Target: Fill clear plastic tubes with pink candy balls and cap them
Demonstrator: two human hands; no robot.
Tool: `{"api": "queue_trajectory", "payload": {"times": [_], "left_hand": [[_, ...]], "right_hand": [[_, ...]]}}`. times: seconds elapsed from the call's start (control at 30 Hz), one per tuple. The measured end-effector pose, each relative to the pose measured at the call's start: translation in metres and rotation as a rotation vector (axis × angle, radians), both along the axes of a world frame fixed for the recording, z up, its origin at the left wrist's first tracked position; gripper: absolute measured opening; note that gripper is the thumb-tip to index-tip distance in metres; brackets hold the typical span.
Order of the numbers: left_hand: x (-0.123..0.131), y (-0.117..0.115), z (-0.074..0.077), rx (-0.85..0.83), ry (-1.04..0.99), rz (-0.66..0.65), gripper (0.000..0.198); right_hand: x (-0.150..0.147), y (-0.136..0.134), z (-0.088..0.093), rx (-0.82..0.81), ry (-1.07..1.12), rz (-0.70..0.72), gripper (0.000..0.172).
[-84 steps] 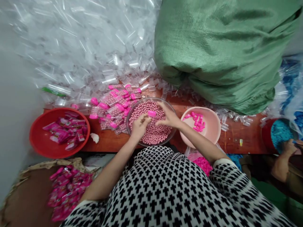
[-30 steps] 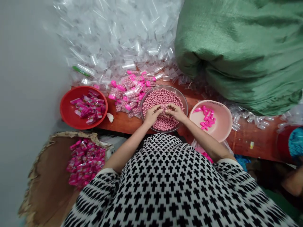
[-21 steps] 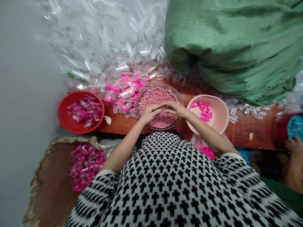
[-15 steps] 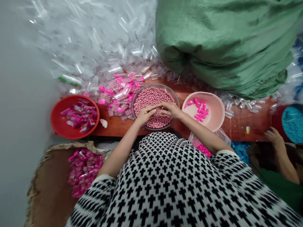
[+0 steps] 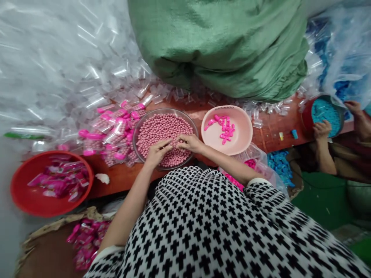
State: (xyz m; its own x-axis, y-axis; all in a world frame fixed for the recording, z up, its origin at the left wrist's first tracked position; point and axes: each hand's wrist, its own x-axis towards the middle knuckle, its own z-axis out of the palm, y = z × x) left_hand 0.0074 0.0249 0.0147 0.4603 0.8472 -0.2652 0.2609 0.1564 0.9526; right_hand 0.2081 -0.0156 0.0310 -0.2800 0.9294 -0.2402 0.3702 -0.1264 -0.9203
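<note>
Both our left hand (image 5: 157, 153) and right hand (image 5: 191, 143) curled over the clear bowl (image 5: 134, 141) of pink beads (image 5: 159, 126), facing each other; what, if anything, they gripped, we could not tell. Stray beads would likely have dropped back inside. We had the pink basin (image 5: 244, 138) right of the bowl and beaded tubes (image 5: 118, 129) left of it, presumably for easy reach.

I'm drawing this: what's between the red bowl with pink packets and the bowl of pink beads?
The head view shows a white scrap and a pile of pink-capped bead tubes.
</note>
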Motion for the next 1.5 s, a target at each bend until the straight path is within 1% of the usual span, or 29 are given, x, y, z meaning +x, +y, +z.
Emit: {"api": "queue_trajectory", "payload": {"times": [0.07,0.1,0.17,0.23,0.27,0.3,0.33,0.4,0.47,0.5,0.57,0.67,0.77,0.8,0.87,0.9,0.97,1.03,1.1,1.13,1.23,1.3,1.37,1.43,1.5], "left_hand": [[0.003,-0.001,-0.003,-0.074,-0.006,0.087,0.052],[0.004,-0.001,-0.005,-0.117,-0.019,0.144,0.054],[0.006,-0.003,-0.007,-0.187,-0.061,0.248,0.057],[0.006,-0.005,-0.007,-0.217,-0.121,0.297,0.056],[0.006,-0.005,-0.006,-0.213,-0.15,0.305,0.054],[0.006,-0.006,-0.005,-0.201,-0.171,0.303,0.051],[0.006,-0.006,-0.003,-0.184,-0.178,0.289,0.049],[0.008,-0.007,-0.001,-0.153,-0.154,0.23,0.046],[0.013,-0.008,0.0,-0.147,-0.12,0.18,0.046],[0.016,-0.009,0.0,-0.159,-0.119,0.178,0.047],[0.023,-0.008,-0.001,-0.206,-0.153,0.224,0.05],[0.033,-0.006,0.0,-0.319,-0.236,0.295,0.052],[0.038,-0.003,0.006,-0.422,-0.318,0.324,0.05],[0.039,-0.002,0.009,-0.452,-0.347,0.322,0.049],[0.041,0.0,0.013,-0.503,-0.407,0.296,0.048],[0.042,0.0,0.015,-0.52,-0.436,0.281,0.048],[0.045,0.0,0.016,-0.534,-0.484,0.254,0.05],[0.049,-0.003,0.017,-0.524,-0.499,0.224,0.052],[0.054,-0.008,0.016,-0.48,-0.478,0.195,0.052],[0.056,-0.01,0.016,-0.454,-0.462,0.18,0.052],[0.061,-0.017,0.015,-0.402,-0.436,0.167,0.052],[0.06,-0.02,0.013,-0.381,-0.434,0.194,0.052],[0.054,-0.022,0.013,-0.34,-0.425,0.219,0.053],[0.047,-0.024,0.013,-0.272,-0.395,0.196,0.052],[0.04,-0.027,0.014,-0.181,-0.347,0.145,0.051]], "right_hand": [[-0.003,-0.008,-0.004,-0.025,-0.035,-0.099,0.019],[-0.003,-0.011,-0.006,-0.013,-0.082,-0.108,0.021],[0.0,-0.016,-0.006,0.042,-0.194,-0.042,0.025],[0.011,-0.021,-0.006,0.125,-0.284,0.025,0.032],[0.022,-0.022,-0.005,0.163,-0.32,0.005,0.035],[0.035,-0.024,-0.005,0.187,-0.361,-0.065,0.035],[0.05,-0.025,-0.006,0.19,-0.413,-0.17,0.033],[0.087,-0.025,-0.01,0.113,-0.562,-0.413,0.029],[0.125,-0.022,-0.018,-0.039,-0.777,-0.523,0.029],[0.142,-0.019,-0.023,-0.114,-0.88,-0.55,0.03],[0.166,-0.013,-0.035,-0.214,-1.038,-0.537,0.032],[0.179,-0.004,-0.049,-0.271,-1.124,-0.45,0.032],[0.176,-0.004,-0.051,-0.273,-1.125,-0.378,0.03],[0.175,-0.006,-0.049,-0.277,-1.124,-0.381,0.031],[0.174,-0.012,-0.043,-0.301,-1.089,-0.459,0.034],[0.174,-0.015,-0.039,-0.295,-1.035,-0.529,0.034],[0.169,-0.021,-0.028,-0.247,-0.835,-0.641,0.035],[0.156,-0.023,-0.016,-0.185,-0.596,-0.673,0.037],[0.131,-0.022,-0.001,-0.124,-0.439,-0.616,0.038],[0.116,-0.02,0.005,-0.078,-0.409,-0.558,0.037],[0.067,-0.01,0.023,0.139,-0.392,-0.318,0.032],[0.041,-0.007,0.031,0.217,-0.335,-0.169,0.036],[0.026,-0.009,0.036,0.183,-0.221,-0.096,0.041],[0.021,-0.012,0.036,0.071,-0.051,-0.112,0.042],[0.024,-0.013,0.036,-0.051,0.118,-0.154,0.045]]}}
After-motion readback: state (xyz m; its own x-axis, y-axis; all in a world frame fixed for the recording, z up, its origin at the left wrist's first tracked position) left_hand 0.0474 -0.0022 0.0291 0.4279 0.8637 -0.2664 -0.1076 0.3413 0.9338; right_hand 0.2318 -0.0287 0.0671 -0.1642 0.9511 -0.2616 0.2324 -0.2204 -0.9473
